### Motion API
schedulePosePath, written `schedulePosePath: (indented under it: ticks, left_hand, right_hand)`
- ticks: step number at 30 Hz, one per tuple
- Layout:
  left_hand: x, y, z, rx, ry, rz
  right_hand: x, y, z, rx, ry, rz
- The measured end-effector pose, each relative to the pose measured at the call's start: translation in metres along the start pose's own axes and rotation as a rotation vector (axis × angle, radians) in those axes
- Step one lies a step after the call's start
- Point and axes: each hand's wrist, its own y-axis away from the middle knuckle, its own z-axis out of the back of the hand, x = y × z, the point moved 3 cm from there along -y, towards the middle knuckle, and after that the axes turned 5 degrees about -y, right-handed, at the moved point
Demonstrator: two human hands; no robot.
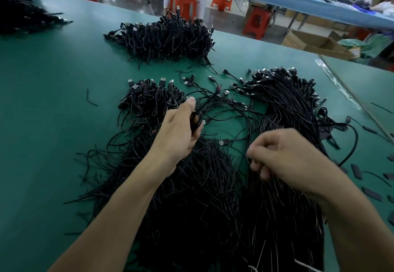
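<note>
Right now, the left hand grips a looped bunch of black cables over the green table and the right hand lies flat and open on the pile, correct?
Not quite. The left hand does grip the looped bunch of black cables over the green table, but the head view shows the right hand curled, pinching a thin cable above the pile, not flat and open.

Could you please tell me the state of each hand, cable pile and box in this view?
left hand, grips a small cable coil above the table.
right hand, pinches one thin cable.
far pile, heaped and tangled.
right pile, cables roughly parallel, plugs at the far end.
cardboard box, open.
</note>
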Motion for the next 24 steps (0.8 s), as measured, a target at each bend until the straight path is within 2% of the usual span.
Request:
schedulePosePath:
  ticks: [3, 5, 7, 9, 14, 16, 21, 24]
  left_hand:
    - [-0.001, 0.002, -0.005, 0.109, -0.016, -0.047]
    - [-0.003, 0.005, -0.011, 0.183, 0.007, -0.07]
    - [-0.007, 0.008, -0.016, 0.24, 0.08, -0.075]
    - [-0.008, 0.009, -0.017, 0.263, 0.12, -0.104]
    - [-0.01, 0.011, -0.012, 0.219, 0.177, -0.13]
    - [-0.01, 0.009, -0.013, 0.221, 0.203, -0.131]
    - [-0.008, 0.009, -0.017, 0.221, 0.304, -0.12]
    - [-0.008, 0.008, -0.017, 0.188, 0.321, -0.108]
  right_hand:
    - [0.016, -0.002, 0.001, -0.168, -0.298, 0.171]
    - [0.026, -0.004, -0.005, -0.263, -0.352, 0.276]
    - [0.033, -0.006, -0.014, -0.277, -0.304, 0.336]
    - [0.035, -0.007, -0.024, -0.21, -0.24, 0.369]
    - [0.042, 0.0, -0.031, -0.089, -0.27, 0.446]
    - [0.044, 0.002, -0.029, -0.113, -0.272, 0.455]
    - [0.041, 0.002, -0.028, -0.294, -0.236, 0.415]
    - [0.046, 0.003, -0.032, -0.257, -0.084, 0.448]
